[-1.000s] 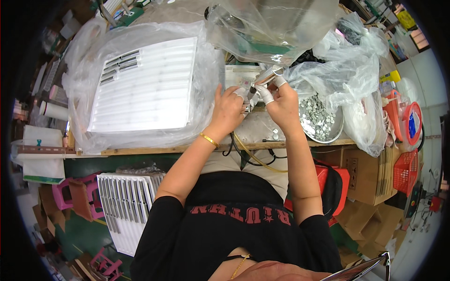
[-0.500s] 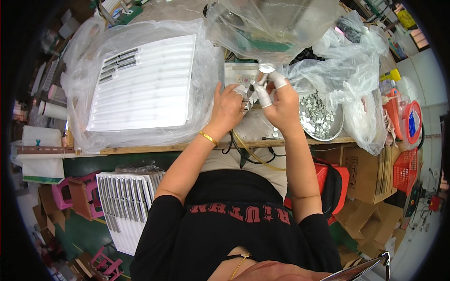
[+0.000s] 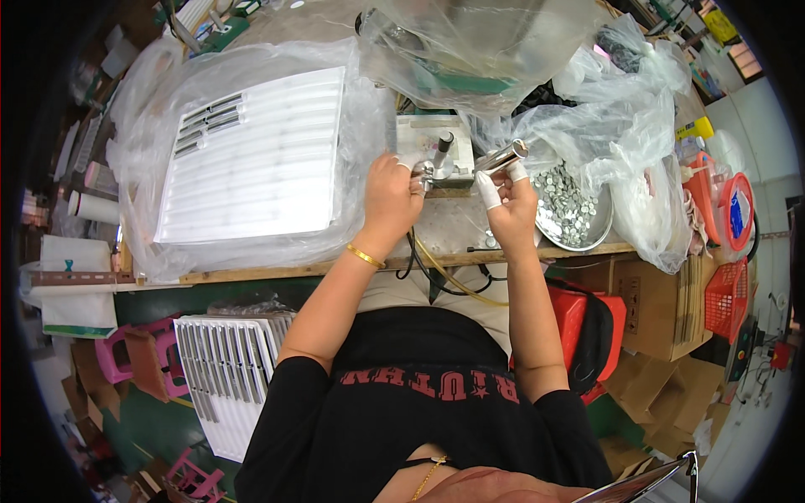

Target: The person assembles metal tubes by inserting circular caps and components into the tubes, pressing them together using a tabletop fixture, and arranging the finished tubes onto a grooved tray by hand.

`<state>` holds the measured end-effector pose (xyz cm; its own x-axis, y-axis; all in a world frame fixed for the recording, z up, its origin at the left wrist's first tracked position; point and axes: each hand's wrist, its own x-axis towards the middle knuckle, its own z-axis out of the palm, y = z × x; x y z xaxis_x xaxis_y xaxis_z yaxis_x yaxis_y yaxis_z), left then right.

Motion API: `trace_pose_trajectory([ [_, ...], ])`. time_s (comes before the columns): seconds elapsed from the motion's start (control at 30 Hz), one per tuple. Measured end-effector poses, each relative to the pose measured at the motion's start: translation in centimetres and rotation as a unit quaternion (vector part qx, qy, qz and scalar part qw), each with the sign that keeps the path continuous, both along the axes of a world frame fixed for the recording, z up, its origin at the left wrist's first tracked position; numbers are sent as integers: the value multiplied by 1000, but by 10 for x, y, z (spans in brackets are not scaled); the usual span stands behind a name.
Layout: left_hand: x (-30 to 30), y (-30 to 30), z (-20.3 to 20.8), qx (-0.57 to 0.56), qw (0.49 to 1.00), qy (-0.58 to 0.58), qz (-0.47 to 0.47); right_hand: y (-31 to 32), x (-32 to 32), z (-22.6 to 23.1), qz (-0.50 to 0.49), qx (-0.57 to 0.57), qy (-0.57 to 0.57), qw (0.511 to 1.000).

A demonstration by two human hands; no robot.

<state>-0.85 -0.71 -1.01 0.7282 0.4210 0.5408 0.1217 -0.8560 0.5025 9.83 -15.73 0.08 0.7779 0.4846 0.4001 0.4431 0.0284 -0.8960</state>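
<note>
My right hand (image 3: 512, 199), with white finger covers, grips a shiny chrome tube (image 3: 501, 158) that tilts up to the right. Beside it, my left hand (image 3: 392, 194) is closed at the front left of a small metal fixture (image 3: 458, 173); what its fingers hold there is too small to make out. A dark-handled post (image 3: 445, 144) stands upright on that fixture, between my hands. To the right of my right hand, a round metal bowl (image 3: 597, 238) holds many small silvery discs (image 3: 567, 201).
A white ribbed tray (image 3: 260, 180) with several chrome tubes lies on clear plastic at left. Plastic sheeting (image 3: 478, 50) hangs over equipment behind the fixture. Crumpled plastic bags (image 3: 646, 168) lie at right. Below the bench are stacked loaded trays (image 3: 231, 369) and a red stool (image 3: 579, 335).
My right hand has drawn the chrome tube away from the fixture to the right. The dark-handled post now shows. My left hand has shifted slightly left and down.
</note>
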Motion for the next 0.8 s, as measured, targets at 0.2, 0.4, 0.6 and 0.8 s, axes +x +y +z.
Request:
trace_pose_trajectory([
  [0.2, 8, -1, 20, -179, 983, -41, -28, 3, -2, 9, 15, 4, 20, 1000],
  [0.4, 13, -4, 19, -158, 983, -73, -55, 14, 7, 7, -27, 41, 2, 999],
  [0.6, 13, 5, 5, -104, 992, -58, -48, 31, 8, 19, 0, 106, -29, 994],
  [0.8, 7, -2, 12, -180, 984, -14, -14, 37, 9, 32, -14, 10, -133, 991],
])
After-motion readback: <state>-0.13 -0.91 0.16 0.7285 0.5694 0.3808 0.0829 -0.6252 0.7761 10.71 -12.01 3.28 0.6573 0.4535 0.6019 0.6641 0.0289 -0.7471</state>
